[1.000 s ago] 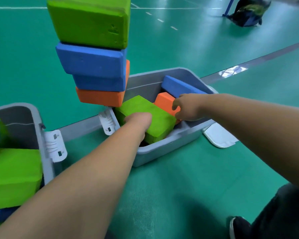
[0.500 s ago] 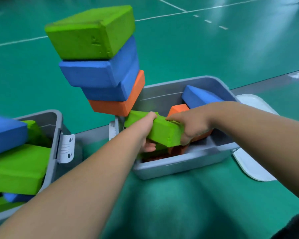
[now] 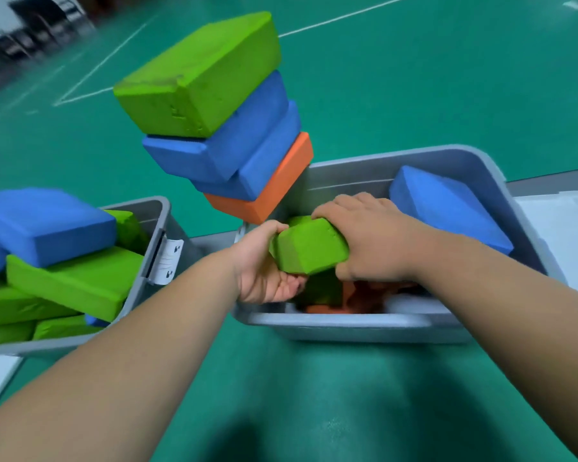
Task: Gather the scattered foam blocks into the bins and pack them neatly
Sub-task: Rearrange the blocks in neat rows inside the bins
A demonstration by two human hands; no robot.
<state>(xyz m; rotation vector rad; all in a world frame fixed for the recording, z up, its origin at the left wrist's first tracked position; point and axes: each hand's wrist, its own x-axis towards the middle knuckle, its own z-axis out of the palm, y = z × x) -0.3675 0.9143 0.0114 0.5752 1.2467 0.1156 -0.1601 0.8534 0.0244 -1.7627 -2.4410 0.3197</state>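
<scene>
Lifting the green block (image 3: 309, 246) out of the pile is what's going on here, with both hands on it. The left hand (image 3: 264, 265) grips its left end, thumb on top and fingers curled underneath, and the right hand (image 3: 371, 238) is clamped over the top with fingers wrapped round the far edge. A second ago that block lay flat in the right bin (image 3: 347, 323), with the left hand just on it and the right hand over on an orange one. Now it's up and tilted, hanging over the near-left part of the bin above the orange blocks (image 3: 357, 295). My guess is they're pulling it up to re-seat it tighter, so this is repacking rather than gathering. The bin isn't neat yet either, since the blue block (image 3: 447, 211) on the right side sits at a slant. The leaning stack (image 3: 221, 151) (green on two blues on an orange) is at the same far-left corner of that bin as before. I can't see what it rests on, and it looks like a bump would topple it. The left bin (image 3: 154, 208) is heaped past its rim with green and blue blocks. Everything's on a green sports floor (image 3: 414, 78) with white court lines (image 3: 341, 18). There's a flat white panel (image 3: 561, 235) beside the right bin, maybe a lid, and some dark blurry furniture (image 3: 30, 21) way off top left, no idea what.
</scene>
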